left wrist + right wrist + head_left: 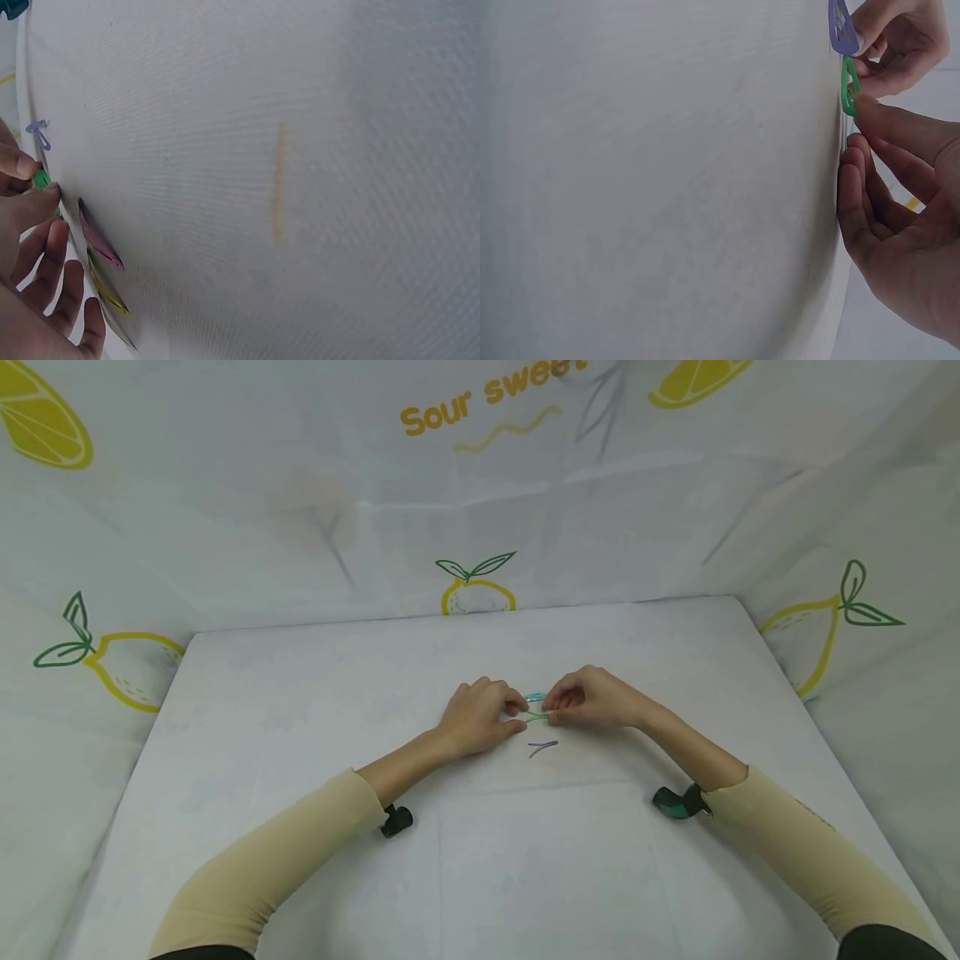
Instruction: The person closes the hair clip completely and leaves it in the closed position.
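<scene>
A green snap hair clip (537, 717) is held between the two hands, just above the table. My left hand (482, 714) pinches its left end with thumb and fingertips. My right hand (592, 697) grips the other end between thumb and index finger, seen close in the right wrist view with the green clip (849, 86). A teal clip (535, 697) lies just behind, between the hands. Nearer the body, a purple clip (543, 746) lies with its two arms spread apart. In the left wrist view, a pink clip (100, 238) and a yellow clip (109, 289) lie by the left hand.
The white cloth-covered table (525, 860) reaches to a back wall of white cloth (300, 560) with lemon prints. Cloth also hangs on both sides. Small dark devices (678, 802) sit at both wrists.
</scene>
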{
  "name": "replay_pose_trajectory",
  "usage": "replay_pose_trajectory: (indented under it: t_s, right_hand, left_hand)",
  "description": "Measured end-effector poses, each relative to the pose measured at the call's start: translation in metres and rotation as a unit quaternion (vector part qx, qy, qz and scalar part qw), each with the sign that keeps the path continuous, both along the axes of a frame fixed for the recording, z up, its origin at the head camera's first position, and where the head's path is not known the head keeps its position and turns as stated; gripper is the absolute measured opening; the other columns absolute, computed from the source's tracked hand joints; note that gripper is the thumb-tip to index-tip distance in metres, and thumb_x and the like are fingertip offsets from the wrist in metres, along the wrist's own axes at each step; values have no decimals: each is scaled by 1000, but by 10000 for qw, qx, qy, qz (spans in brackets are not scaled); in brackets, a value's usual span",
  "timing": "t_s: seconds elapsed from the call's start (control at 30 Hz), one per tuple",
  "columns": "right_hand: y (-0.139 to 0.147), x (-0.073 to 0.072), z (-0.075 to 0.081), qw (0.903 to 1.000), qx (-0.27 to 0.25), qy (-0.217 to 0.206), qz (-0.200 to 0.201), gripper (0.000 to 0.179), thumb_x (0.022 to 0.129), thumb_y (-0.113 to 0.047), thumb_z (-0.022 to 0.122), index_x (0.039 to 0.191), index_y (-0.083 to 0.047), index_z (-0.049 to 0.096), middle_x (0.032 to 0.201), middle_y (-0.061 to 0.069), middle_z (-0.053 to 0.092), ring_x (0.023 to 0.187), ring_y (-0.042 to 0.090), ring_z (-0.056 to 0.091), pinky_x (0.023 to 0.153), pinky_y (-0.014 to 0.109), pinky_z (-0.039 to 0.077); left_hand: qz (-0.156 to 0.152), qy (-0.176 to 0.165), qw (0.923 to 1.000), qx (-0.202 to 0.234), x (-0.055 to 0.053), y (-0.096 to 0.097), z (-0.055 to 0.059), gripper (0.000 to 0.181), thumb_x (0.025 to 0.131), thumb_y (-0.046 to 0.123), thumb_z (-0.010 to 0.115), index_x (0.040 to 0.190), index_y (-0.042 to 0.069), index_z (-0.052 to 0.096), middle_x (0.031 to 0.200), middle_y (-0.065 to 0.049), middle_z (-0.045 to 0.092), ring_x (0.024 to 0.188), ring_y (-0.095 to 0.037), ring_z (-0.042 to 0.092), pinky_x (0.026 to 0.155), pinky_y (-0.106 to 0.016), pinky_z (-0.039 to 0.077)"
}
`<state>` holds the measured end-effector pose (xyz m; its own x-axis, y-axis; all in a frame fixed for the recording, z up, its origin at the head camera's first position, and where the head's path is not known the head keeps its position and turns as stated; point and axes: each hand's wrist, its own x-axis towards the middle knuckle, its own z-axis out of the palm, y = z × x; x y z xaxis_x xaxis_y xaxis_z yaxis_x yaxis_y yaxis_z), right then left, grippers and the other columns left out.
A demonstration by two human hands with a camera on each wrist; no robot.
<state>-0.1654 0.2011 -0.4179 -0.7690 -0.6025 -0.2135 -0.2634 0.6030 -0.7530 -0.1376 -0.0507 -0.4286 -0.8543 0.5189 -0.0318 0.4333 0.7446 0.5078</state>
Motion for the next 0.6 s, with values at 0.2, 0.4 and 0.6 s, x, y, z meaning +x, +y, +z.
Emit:
replay_pose_trajectory:
  t_s: [0.2,0.4,0.6]
  right_hand:
    - [1,0,-1,10000,24,3,32,12,96,-14,82,107,-9,83,99,5,79,88,15,68,83,21,56]
    - [1,-1,-1,9997,-12,181,145,6,95,-13,83,101,-11,84,97,3,79,86,13,67,81,21,55]
    - [1,-1,-2,9995,-6,261,166,4,96,-13,82,98,-9,83,95,3,79,86,13,67,80,20,54]
  left_hand:
    - [-13,52,10000,45,-1,0,-3,22,95,30,84,116,21,83,106,6,79,102,-17,66,85,-37,46]
    - [2,64,10000,63,-1,0,-5,17,96,30,84,110,22,83,105,6,79,102,-17,66,86,-38,47]
    - [-9,88,9999,78,0,2,-5,10,96,27,83,105,22,82,104,6,79,101,-17,65,89,-41,47]
